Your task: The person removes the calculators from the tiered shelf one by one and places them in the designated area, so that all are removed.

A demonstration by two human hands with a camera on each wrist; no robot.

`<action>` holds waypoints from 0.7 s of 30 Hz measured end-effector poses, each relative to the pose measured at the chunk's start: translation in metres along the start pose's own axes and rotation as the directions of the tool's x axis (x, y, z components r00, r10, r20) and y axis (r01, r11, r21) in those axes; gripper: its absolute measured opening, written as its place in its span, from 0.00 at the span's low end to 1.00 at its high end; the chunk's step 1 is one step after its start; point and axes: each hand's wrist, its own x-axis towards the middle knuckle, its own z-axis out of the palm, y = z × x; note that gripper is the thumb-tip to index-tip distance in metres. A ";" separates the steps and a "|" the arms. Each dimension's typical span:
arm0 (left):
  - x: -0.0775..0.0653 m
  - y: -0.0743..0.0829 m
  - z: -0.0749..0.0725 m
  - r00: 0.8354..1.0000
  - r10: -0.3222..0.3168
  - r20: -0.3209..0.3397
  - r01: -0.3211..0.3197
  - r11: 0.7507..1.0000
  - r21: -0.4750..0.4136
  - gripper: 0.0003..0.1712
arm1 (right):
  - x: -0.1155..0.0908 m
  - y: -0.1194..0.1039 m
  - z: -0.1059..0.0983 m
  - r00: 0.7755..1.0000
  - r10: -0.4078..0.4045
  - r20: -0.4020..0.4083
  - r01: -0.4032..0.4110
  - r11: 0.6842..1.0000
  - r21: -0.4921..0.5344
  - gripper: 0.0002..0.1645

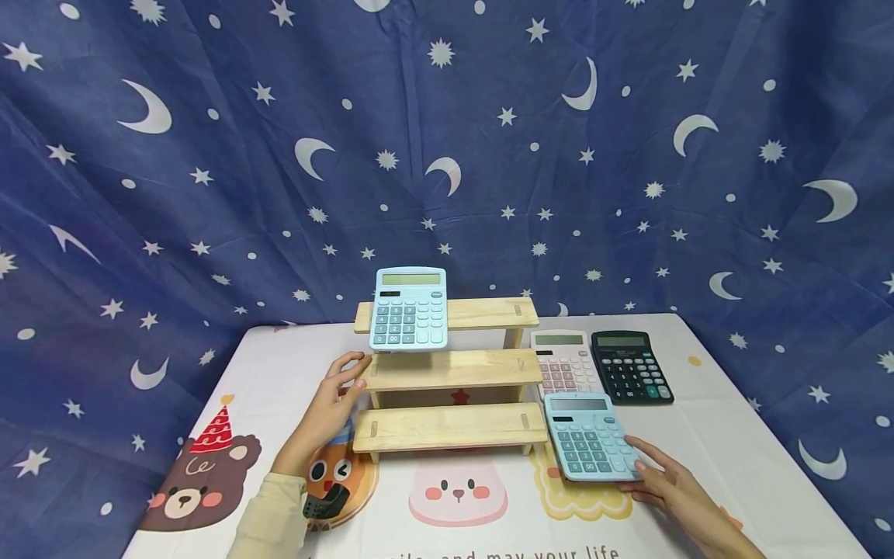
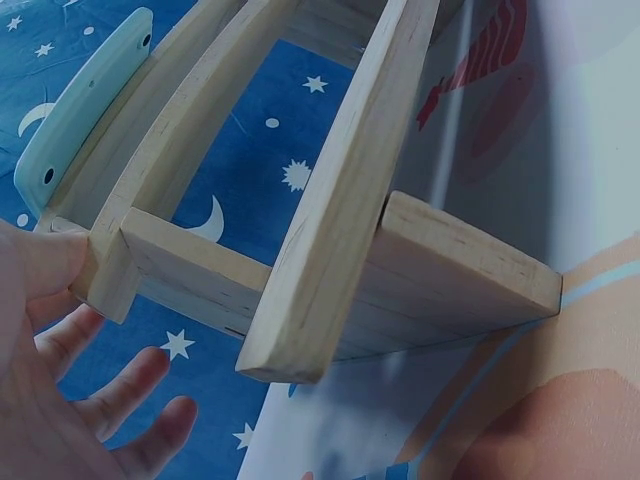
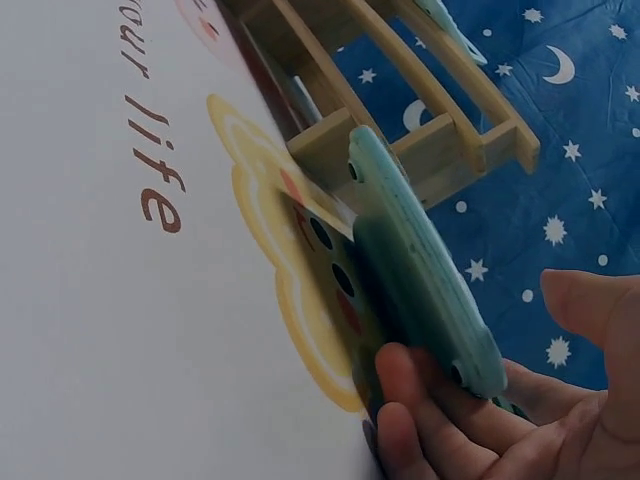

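A light blue calculator (image 1: 409, 310) leans on the top step of a three-tier wooden stand (image 1: 454, 427). At the middle step's left end is the left hand (image 1: 334, 404), its thumb and index finger about the board's end (image 2: 110, 270), the other fingers spread apart. A second light blue calculator (image 1: 587, 435) lies tilted at the stand's right side. The right hand (image 1: 670, 485) is at this calculator's lower right. In the right wrist view, fingers (image 3: 450, 420) reach beneath the calculator's edge (image 3: 430, 270), while the thumb stands apart from it.
Behind the tilted calculator lie a pink-and-white calculator (image 1: 562, 361), partly covered by it, and a black calculator (image 1: 632, 369). A cartoon-printed white cloth (image 1: 391, 536) covers the table. A blue star-and-moon curtain (image 1: 447, 225) hangs behind.
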 end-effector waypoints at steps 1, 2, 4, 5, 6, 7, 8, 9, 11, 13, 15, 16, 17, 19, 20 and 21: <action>0.000 0.000 0.000 1.000 -0.001 0.000 0.001 1.000 0.002 0.25 | -0.001 0.000 0.000 1.000 -0.004 -0.005 0.004 1.000 -0.011 0.46; 0.000 0.000 0.000 1.000 -0.002 0.000 0.002 1.000 0.004 0.25 | -0.002 0.000 0.000 1.000 -0.003 -0.010 0.002 1.000 -0.017 0.45; 0.000 0.001 0.000 1.000 -0.006 0.001 0.006 1.000 0.007 0.25 | -0.003 -0.001 -0.001 1.000 -0.005 -0.007 0.005 0.999 -0.047 0.46; 0.000 0.001 0.000 1.000 -0.009 0.001 0.009 1.000 0.007 0.25 | -0.004 -0.001 -0.002 1.000 -0.010 -0.001 0.010 0.998 -0.060 0.45; 0.000 0.001 0.000 1.000 -0.013 0.002 0.013 1.000 0.006 0.25 | -0.005 -0.002 -0.003 1.000 -0.015 0.002 0.015 0.997 -0.072 0.45; 0.000 0.001 0.000 1.000 -0.015 0.002 0.015 1.000 0.007 0.25 | -0.006 -0.002 -0.003 1.000 -0.019 0.005 0.020 0.996 -0.089 0.46; 0.000 0.001 0.001 1.000 -0.019 0.003 0.019 1.000 0.008 0.25 | -0.007 -0.002 -0.004 1.000 -0.020 0.007 0.020 0.995 -0.099 0.46; 0.000 0.001 0.001 1.000 -0.021 0.004 0.021 1.000 0.010 0.25 | -0.007 -0.003 -0.005 1.000 -0.026 0.010 0.027 0.994 -0.110 0.46; 0.001 0.000 0.001 1.000 -0.023 0.003 0.023 1.000 0.020 0.25 | -0.009 -0.003 -0.006 0.999 -0.035 0.009 0.036 0.992 -0.121 0.45; 0.001 -0.001 0.001 1.000 -0.021 0.001 0.021 0.999 0.030 0.25 | -0.010 -0.004 -0.007 0.999 -0.036 0.005 0.036 0.990 -0.135 0.45; 0.001 -0.001 0.001 1.000 -0.022 -0.004 0.022 0.999 0.031 0.25 | -0.011 -0.004 -0.007 0.999 -0.039 0.004 0.039 0.989 -0.145 0.45; 0.001 0.000 0.001 1.000 -0.021 -0.007 0.021 0.999 0.030 0.25 | -0.011 -0.005 -0.007 0.999 -0.034 0.002 0.034 0.988 -0.150 0.45; 0.000 0.000 0.001 1.000 -0.021 -0.007 0.021 0.999 0.028 0.25 | -0.011 -0.005 -0.007 1.000 -0.030 -0.001 0.029 0.987 -0.158 0.45; 0.000 0.000 0.001 1.000 -0.018 -0.008 0.019 1.000 0.021 0.25 | -0.011 -0.005 -0.007 1.000 -0.021 -0.009 0.019 0.985 -0.173 0.46; 0.000 0.000 0.001 1.000 -0.020 -0.010 0.020 1.000 0.016 0.25 | -0.011 -0.005 -0.007 1.000 -0.019 -0.014 0.016 0.984 -0.177 0.45; 0.000 0.000 0.001 1.000 -0.018 -0.009 0.018 1.000 0.016 0.25 | -0.011 -0.004 -0.007 1.000 -0.023 -0.018 0.019 0.983 -0.182 0.45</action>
